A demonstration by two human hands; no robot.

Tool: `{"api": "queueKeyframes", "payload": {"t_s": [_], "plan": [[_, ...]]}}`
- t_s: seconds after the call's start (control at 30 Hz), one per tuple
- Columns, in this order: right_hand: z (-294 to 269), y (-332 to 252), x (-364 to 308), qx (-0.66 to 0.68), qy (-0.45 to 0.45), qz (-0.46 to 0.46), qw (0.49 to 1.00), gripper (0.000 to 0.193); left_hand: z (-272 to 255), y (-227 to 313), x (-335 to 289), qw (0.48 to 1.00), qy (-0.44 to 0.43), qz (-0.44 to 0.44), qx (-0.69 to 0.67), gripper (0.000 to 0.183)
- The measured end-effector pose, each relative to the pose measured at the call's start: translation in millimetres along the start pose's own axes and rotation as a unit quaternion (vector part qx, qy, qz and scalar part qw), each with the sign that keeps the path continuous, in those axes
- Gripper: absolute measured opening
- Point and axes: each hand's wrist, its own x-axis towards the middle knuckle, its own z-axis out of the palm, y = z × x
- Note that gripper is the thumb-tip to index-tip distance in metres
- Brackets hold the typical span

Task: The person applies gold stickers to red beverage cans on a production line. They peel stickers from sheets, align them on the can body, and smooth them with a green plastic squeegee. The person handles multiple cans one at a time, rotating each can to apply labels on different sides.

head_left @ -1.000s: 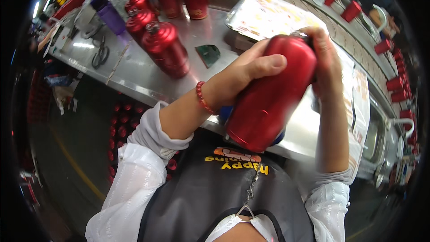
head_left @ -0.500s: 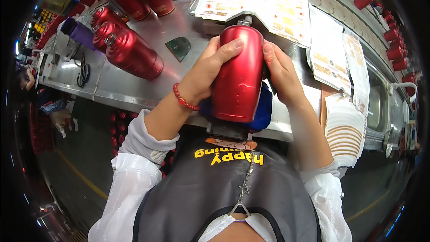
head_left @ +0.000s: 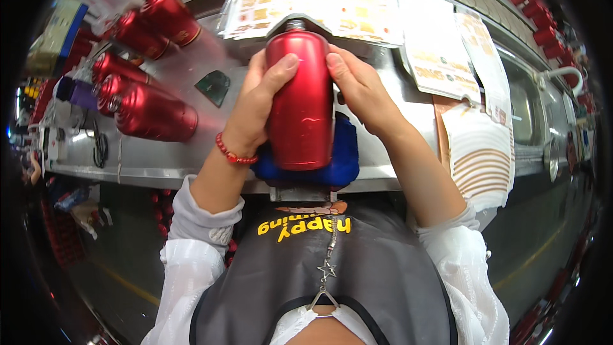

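Observation:
A glossy red bottle (head_left: 299, 105) lies between my hands, its metal neck (head_left: 295, 25) pointing away from me by a dark angled bracket (head_left: 319, 22). My left hand (head_left: 263, 92), with a red bead bracelet on the wrist, is closed round its left side, thumb on top. From the right, my right hand (head_left: 363, 86) grips the bottle's upper side with the thumb near its shoulder. Beneath the bottle is a blue cloth pad (head_left: 347, 147); whether they touch I cannot tell. A dark green flat piece (head_left: 214, 87) lies left of my left hand.
Several red bottles stand at the left on the metal table (head_left: 159, 161), the nearest one (head_left: 156, 115) among them. Printed sheets (head_left: 357, 3) lie behind the bracket. To the right are more papers (head_left: 440, 57), a stack of white curved pieces (head_left: 482, 153) and a sink (head_left: 527, 112).
The whole view has shifted, with the table's contents now further left in it. The bottle has straightened slightly, and more of the blue pad shows around it. Both hands keep their hold.

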Motion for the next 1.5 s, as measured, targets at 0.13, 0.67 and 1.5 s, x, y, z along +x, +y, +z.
{"api": "queueKeyframes", "payload": {"t_s": [0.13, 0.67, 1.5], "plan": [[-15, 5, -5, -0.160, 0.013, -0.173, 0.972, 0.045, -15, -18, -12, 0.993, -0.058, 0.102, 0.003, 0.081], [-179, 11, 163, -0.511, 0.086, -0.134, 0.845, 0.027, -18, -27, -19, 0.966, -0.031, 0.198, 0.163, 0.094], [-121, 33, 360, -0.590, 0.092, -0.133, 0.791, 0.025, -28, -21, -15, 0.975, -0.015, 0.175, 0.134, 0.075]]}}
